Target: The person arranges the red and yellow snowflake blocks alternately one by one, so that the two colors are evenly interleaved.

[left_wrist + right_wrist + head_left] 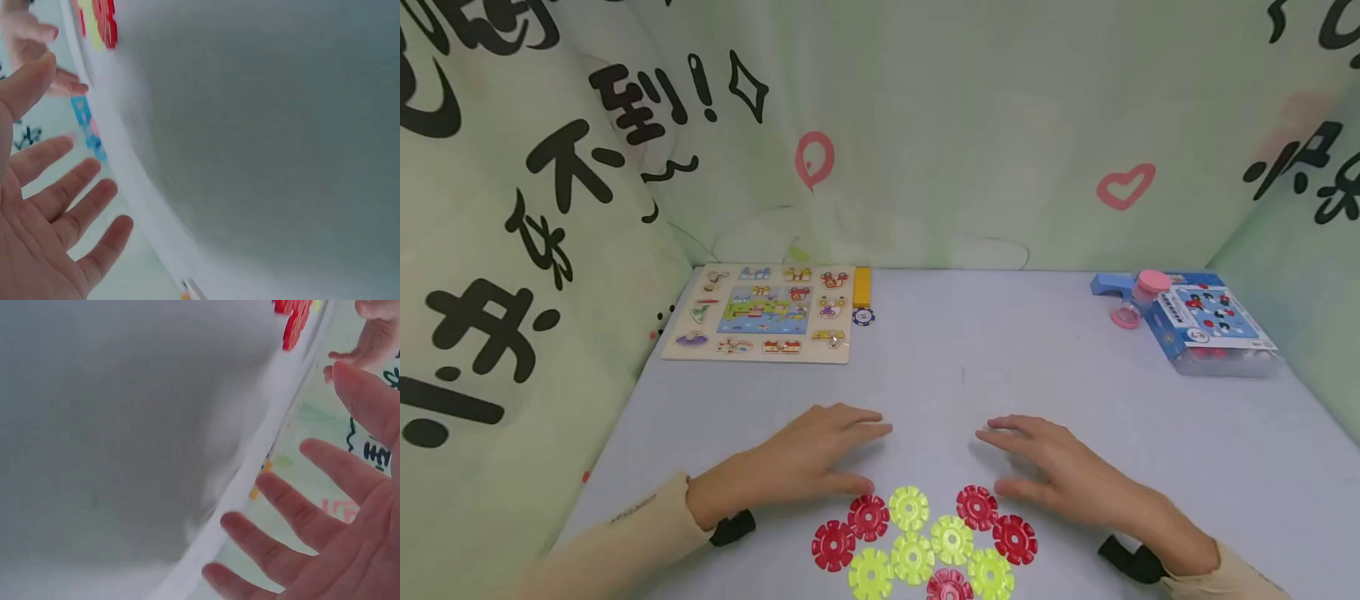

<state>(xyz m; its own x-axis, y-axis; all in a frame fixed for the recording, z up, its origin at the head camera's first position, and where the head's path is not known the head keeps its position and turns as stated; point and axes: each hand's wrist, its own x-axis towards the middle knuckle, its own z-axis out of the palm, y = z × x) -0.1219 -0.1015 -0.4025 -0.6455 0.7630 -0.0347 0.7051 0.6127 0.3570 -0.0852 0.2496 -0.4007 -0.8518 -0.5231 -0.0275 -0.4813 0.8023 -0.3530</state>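
Red and yellow-green notched discs lie close together on the table's near middle in the head view, among them a red disc (868, 528), a yellow-green disc (913, 570) and another red disc (977, 518). My left hand (816, 450) is held left of and behind them, its thumb tip beside the upper left red disc. On the other side, my right hand (1060, 467) has its thumb near the upper right red disc. Both wrist views show the left hand (50, 219) and right hand (325, 519) with fingers spread and nothing held.
A wooden picture puzzle board (760, 343) lies at the back left, with a yellow block (862, 287) and a dark blue-and-white disc (863, 317) beside it. At the back right are a blue box (1217, 312), a pink-ended hourglass-shaped object (1152, 283) and a blue piece (1112, 285). Printed curtains enclose the table.
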